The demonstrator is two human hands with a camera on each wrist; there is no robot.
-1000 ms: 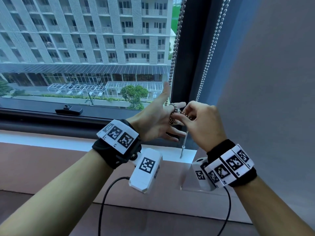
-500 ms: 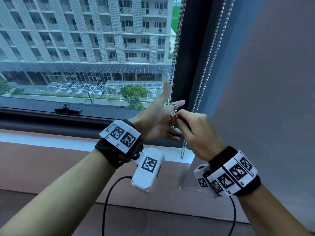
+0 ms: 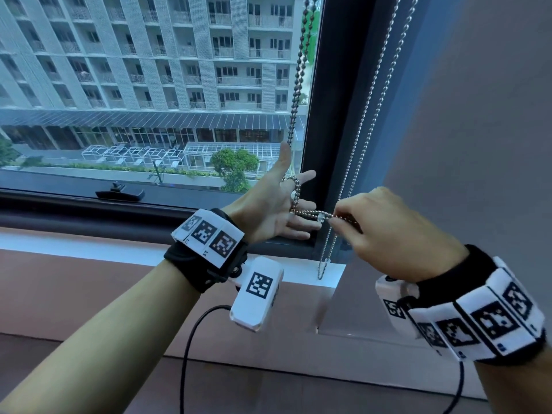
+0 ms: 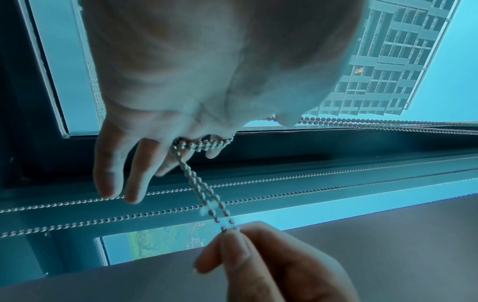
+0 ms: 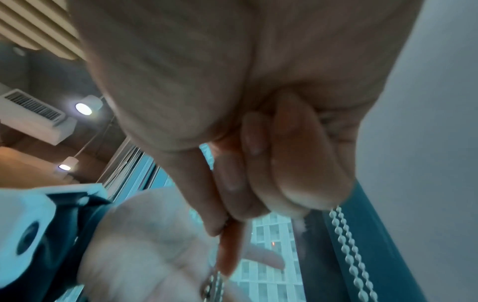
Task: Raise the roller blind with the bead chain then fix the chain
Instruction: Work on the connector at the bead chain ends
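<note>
Head view: windowsill (image 3: 89, 243), left hand (image 3: 265, 210) splayed, right hand (image 3: 388, 234) pinching bead chain (image 3: 310, 213).

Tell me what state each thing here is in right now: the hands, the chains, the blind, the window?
Left hand: open, fingers spread, bead chain looped round them.
Right hand: pinching the chain's end, drawn sideways.
Bead chain: wound on the left fingers, stretched between both hands.
Second chain: hanging free beside the frame.
Roller blind: this one is down.
Window: uncovered, closed.
</note>
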